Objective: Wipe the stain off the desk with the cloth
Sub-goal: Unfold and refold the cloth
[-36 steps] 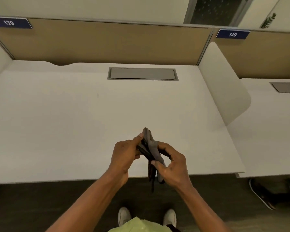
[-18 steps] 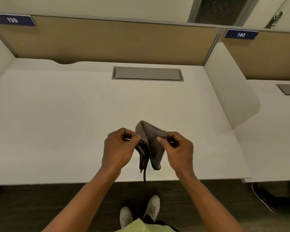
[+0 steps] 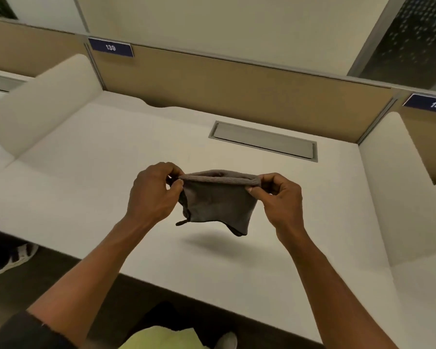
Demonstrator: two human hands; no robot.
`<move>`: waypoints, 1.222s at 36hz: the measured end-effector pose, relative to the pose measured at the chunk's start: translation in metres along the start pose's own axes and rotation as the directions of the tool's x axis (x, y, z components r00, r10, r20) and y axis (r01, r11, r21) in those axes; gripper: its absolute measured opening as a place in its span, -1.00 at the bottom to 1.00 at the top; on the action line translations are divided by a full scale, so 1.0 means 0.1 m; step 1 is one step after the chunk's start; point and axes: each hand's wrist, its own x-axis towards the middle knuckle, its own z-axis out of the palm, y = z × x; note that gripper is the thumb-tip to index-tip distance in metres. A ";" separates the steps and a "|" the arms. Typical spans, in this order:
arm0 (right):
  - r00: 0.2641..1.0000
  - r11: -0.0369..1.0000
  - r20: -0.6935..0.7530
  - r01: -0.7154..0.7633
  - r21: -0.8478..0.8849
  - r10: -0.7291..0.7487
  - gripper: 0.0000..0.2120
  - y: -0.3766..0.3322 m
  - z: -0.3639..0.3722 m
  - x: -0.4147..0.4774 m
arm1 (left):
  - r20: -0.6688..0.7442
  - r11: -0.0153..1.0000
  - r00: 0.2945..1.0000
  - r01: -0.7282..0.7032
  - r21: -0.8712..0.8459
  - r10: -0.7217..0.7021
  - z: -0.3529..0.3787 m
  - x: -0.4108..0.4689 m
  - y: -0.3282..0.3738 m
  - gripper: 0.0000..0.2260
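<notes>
Head view, hands (image 3: pixel 154 191) (image 3: pixel 282 197) stretching cloth (image 3: pixel 217 200) above desk (image 3: pixel 86 177)

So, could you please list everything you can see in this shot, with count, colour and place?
cloth: one, grey, held above the desk by its top edge
desk: one, white, centre
cable hatch: one, grey, set into the desk at the back
back panel: one, tan, behind the desk
number plates: two, dark blue, 139 upper left, 140 upper right
side dividers: two, white, left and right of the desk
shoe: one, dark with white, floor at left
left hand: pinching the cloth's left corner
right hand: pinching the cloth's right corner
</notes>
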 end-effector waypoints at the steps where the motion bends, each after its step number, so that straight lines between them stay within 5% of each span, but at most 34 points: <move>1: 1.000 1.000 0.031 0.003 -0.021 -0.002 -0.87 -0.01 0.04 0.05 | -0.018 0.999 1.000 -0.005 0.049 0.006 -0.02 0.03 -0.03 -0.92; 15: 0.986 0.999 0.163 -0.016 -0.044 0.023 -0.83 0.02 0.83 0.60 | -0.131 0.965 0.989 0.101 0.242 -0.070 -0.11 0.71 -0.42 -0.85; 35: 0.988 0.921 -0.001 -0.145 -0.361 0.155 -0.82 0.62 2.02 2.29 | 0.234 0.964 0.972 -0.068 0.256 0.006 0.92 3.01 -1.45 -0.82; 40: 0.983 0.894 0.053 -0.137 -0.427 0.176 -0.61 0.86 2.18 2.61 | 0.305 0.974 0.951 -0.024 0.224 -0.046 1.21 3.26 -1.66 -0.63; 44: 0.978 0.830 0.166 -0.010 -0.558 0.123 -0.41 1.03 2.23 2.49 | 0.419 0.938 0.905 -0.206 0.280 0.074 1.35 3.17 -1.82 -0.49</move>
